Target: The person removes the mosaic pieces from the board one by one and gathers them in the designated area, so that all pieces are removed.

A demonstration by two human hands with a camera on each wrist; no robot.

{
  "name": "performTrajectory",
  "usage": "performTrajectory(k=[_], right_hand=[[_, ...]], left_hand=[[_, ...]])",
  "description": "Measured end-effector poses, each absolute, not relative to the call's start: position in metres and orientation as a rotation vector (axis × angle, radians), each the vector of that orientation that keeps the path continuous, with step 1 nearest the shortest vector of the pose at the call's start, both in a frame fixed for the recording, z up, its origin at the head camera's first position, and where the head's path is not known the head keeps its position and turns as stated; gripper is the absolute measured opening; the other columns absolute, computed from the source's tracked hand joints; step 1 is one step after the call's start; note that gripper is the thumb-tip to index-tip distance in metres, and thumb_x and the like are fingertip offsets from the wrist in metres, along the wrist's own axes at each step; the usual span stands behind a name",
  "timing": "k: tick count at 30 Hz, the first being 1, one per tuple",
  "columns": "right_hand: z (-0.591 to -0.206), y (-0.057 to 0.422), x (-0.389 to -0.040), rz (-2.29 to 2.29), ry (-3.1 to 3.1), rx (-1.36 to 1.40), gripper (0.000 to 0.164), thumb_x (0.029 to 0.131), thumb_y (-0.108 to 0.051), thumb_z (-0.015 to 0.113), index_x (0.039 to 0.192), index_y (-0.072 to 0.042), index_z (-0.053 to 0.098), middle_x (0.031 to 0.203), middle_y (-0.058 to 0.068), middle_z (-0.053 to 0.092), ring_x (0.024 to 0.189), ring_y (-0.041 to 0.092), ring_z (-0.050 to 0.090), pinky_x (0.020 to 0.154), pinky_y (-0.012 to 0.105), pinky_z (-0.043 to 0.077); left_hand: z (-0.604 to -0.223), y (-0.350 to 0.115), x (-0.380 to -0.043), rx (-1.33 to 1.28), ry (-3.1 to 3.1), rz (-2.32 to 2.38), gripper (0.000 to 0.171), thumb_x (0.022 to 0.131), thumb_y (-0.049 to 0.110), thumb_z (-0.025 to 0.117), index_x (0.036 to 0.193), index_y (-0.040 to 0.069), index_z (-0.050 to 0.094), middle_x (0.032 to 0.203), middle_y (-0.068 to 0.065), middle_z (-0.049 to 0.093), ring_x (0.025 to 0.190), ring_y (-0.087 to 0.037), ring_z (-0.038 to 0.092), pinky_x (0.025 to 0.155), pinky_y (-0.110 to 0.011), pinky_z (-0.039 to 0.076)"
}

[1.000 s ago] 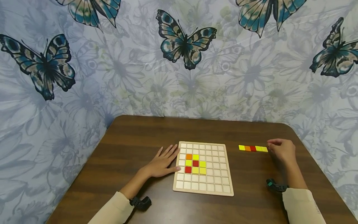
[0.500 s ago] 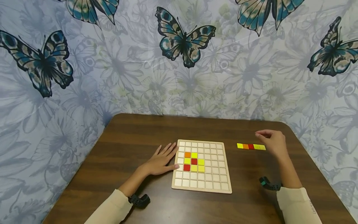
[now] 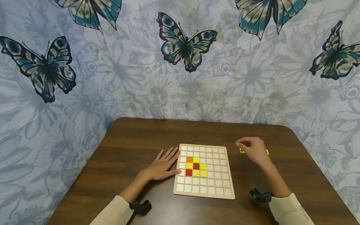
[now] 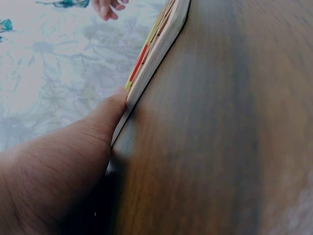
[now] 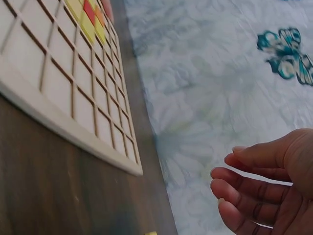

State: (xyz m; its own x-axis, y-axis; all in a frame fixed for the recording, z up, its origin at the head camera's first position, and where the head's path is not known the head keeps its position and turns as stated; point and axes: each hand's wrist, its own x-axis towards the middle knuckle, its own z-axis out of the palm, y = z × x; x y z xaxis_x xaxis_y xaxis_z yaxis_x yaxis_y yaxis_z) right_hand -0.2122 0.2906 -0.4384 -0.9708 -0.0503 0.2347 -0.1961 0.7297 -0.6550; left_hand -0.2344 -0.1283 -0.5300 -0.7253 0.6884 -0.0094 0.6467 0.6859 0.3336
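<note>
A square light wooden grid board [image 3: 216,189] lies on the brown table, with several red, orange and yellow square tiles [image 3: 196,166] in its cells. My left hand [image 3: 161,166] rests beside its left edge, fingers spread straight; the thumb [image 4: 105,115] touches the board's side. Right of the board, my right hand [image 3: 254,150] is raised over a row of tiles [image 3: 267,152], hiding most of it. In the right wrist view, thumb and index finger [image 5: 259,159] meet at the tips, the other fingers loosely bent. Whether a thin tile sits between the fingertips cannot be made out.
The brown wooden table [image 3: 135,134] has rounded far corners and stands close to a butterfly-patterned cloth backdrop [image 3: 126,78]. Black bands [image 3: 140,207] with devices are worn on both wrists.
My right hand has lifted from the right end of the tile row and moved left above it, covering most of the row. My left hand stays at the board.
</note>
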Motion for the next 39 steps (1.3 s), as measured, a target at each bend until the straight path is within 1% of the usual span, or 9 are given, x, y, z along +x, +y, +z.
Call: performTrajectory(k=[4, 6, 11, 14, 18, 22, 25, 30, 39], right_hand=[[-0.44, 0.274, -0.211, 1.099, -2.759, 0.245, 0.016, 0.097, -0.015, 0.071, 0.105, -0.003, 0.078, 0.083, 0.01, 0.074, 0.074, 0.032, 0.069, 0.058, 0.032, 0.05], [-0.442, 0.267, -0.21, 1.105, -2.77, 0.281, 0.015, 0.097, -0.015, 0.071, 0.104, -0.004, 0.079, 0.083, 0.01, 0.075, 0.073, 0.031, 0.069, 0.058, 0.032, 0.051], [-0.447, 0.25, -0.21, 1.114, -2.783, 0.391, 0.011, 0.094, -0.015, 0.074, 0.099, -0.008, 0.08, 0.085, 0.007, 0.076, 0.068, 0.02, 0.063, 0.056, 0.029, 0.049], [-0.451, 0.24, -0.21, 1.126, -2.8, 0.449, 0.011, 0.093, -0.015, 0.075, 0.099, -0.007, 0.081, 0.089, 0.005, 0.076, 0.065, 0.016, 0.059, 0.055, 0.028, 0.048], [-0.457, 0.228, -0.21, 1.12, -2.844, 0.475, 0.01, 0.093, -0.015, 0.076, 0.099, -0.008, 0.081, 0.09, 0.0, 0.074, 0.066, 0.016, 0.056, 0.056, 0.028, 0.047], [-0.462, 0.217, -0.21, 1.113, -2.871, 0.515, 0.009, 0.092, -0.014, 0.076, 0.098, -0.009, 0.081, 0.086, -0.003, 0.074, 0.067, 0.016, 0.058, 0.057, 0.027, 0.048], [-0.465, 0.209, -0.211, 1.104, -2.879, 0.562, 0.008, 0.091, -0.012, 0.077, 0.097, -0.008, 0.081, 0.084, -0.004, 0.073, 0.065, 0.014, 0.058, 0.057, 0.027, 0.049], [-0.47, 0.202, -0.215, 1.081, -2.884, 0.628, 0.007, 0.09, -0.011, 0.078, 0.096, -0.007, 0.08, 0.084, -0.005, 0.073, 0.065, 0.013, 0.057, 0.061, 0.027, 0.049], [-0.478, 0.188, -0.214, 1.086, -2.909, 0.667, 0.007, 0.088, -0.009, 0.08, 0.093, -0.006, 0.081, 0.082, -0.005, 0.073, 0.062, 0.01, 0.053, 0.058, 0.026, 0.046]], left_hand=[[-0.53, -0.129, -0.236, 1.121, 2.758, 0.498, 0.089, 0.101, 0.062, 0.047, 0.164, 0.011, 0.013, 0.17, -0.014, 0.008, 0.156, -0.036, 0.007, 0.118, -0.067, 0.003], [-0.531, -0.129, -0.236, 1.124, 2.755, 0.508, 0.088, 0.101, 0.062, 0.047, 0.164, 0.009, 0.013, 0.17, -0.015, 0.008, 0.155, -0.037, 0.008, 0.117, -0.067, 0.003], [-0.531, -0.128, -0.237, 1.113, 2.758, 0.507, 0.088, 0.102, 0.062, 0.045, 0.164, 0.01, 0.012, 0.17, -0.013, 0.006, 0.156, -0.035, 0.006, 0.118, -0.066, 0.003], [-0.53, -0.128, -0.237, 1.104, 2.761, 0.496, 0.088, 0.101, 0.063, 0.045, 0.165, 0.011, 0.012, 0.17, -0.012, 0.006, 0.156, -0.034, 0.005, 0.118, -0.066, 0.003], [-0.531, -0.127, -0.237, 1.097, 2.757, 0.491, 0.088, 0.102, 0.063, 0.045, 0.165, 0.011, 0.012, 0.17, -0.012, 0.006, 0.156, -0.034, 0.004, 0.119, -0.065, 0.002], [-0.533, -0.128, -0.237, 1.098, 2.763, 0.493, 0.087, 0.102, 0.063, 0.045, 0.165, 0.012, 0.012, 0.17, -0.012, 0.006, 0.156, -0.033, 0.005, 0.118, -0.065, 0.002], [-0.532, -0.128, -0.237, 1.089, 2.759, 0.474, 0.088, 0.101, 0.064, 0.043, 0.165, 0.014, 0.01, 0.171, -0.01, 0.004, 0.157, -0.031, 0.003, 0.119, -0.064, 0.001], [-0.532, -0.128, -0.237, 1.101, 2.756, 0.489, 0.088, 0.101, 0.063, 0.045, 0.165, 0.013, 0.012, 0.171, -0.011, 0.005, 0.156, -0.033, 0.004, 0.118, -0.065, 0.002], [-0.532, -0.13, -0.236, 1.093, 2.757, 0.492, 0.089, 0.101, 0.065, 0.044, 0.165, 0.012, 0.012, 0.171, -0.011, 0.005, 0.156, -0.032, 0.004, 0.119, -0.065, 0.001]])
